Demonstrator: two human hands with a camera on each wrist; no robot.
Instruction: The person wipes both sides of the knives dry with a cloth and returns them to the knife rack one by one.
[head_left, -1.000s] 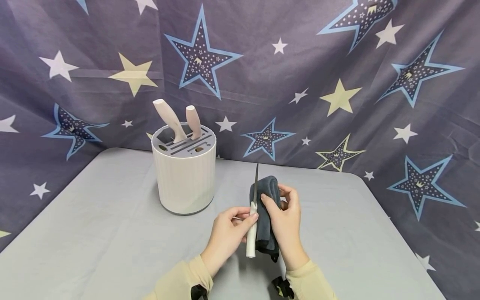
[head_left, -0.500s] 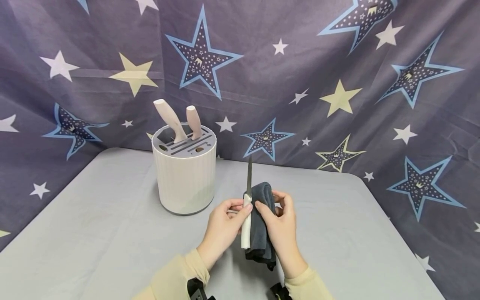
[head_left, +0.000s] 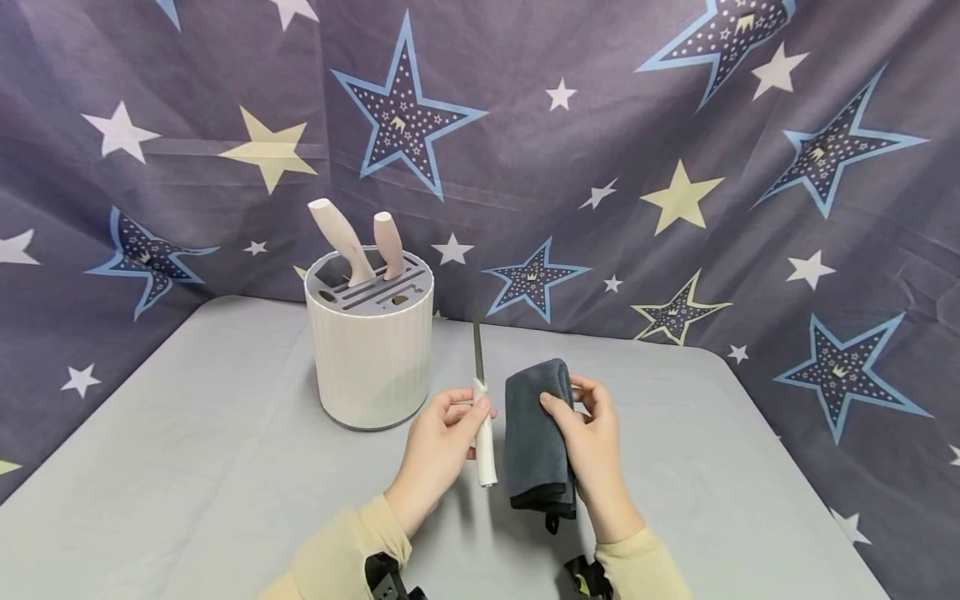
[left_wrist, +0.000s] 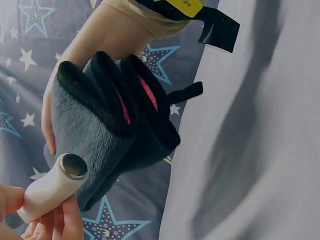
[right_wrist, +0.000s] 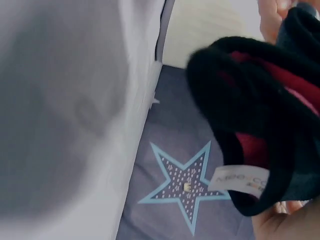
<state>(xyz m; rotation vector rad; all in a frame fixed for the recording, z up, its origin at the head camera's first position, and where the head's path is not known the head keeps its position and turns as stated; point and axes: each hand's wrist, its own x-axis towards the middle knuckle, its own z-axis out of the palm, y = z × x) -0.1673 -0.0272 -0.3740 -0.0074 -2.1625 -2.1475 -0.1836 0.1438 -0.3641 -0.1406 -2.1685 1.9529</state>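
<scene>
My left hand point(head_left: 438, 446) pinches the white handle point(head_left: 484, 442) of a knife point(head_left: 478, 346), whose narrow blade points up and away with its edge side-on to the head view. In the left wrist view the round butt of the handle point(left_wrist: 52, 189) faces the camera, thumb on one side and fingers on the other. A folded dark grey cloth point(head_left: 536, 433) with black edging is gripped at its right side by my right hand point(head_left: 596, 450). A small gap separates cloth and knife in the head view. Pink inner folds and a white label point(right_wrist: 240, 180) of the cloth show in the right wrist view.
A white ribbed knife block point(head_left: 371, 367) stands on the grey table point(head_left: 187, 467), left of my hands. Two pale pink-handled knives point(head_left: 341, 237) sit in its slotted top. A star-patterned curtain point(head_left: 525, 167) hangs behind the table and along its sides.
The knife has moved left in my left hand, away from the cloth it was against. My right hand first shifted slightly left, then right with the cloth, which now shows a broader face.
</scene>
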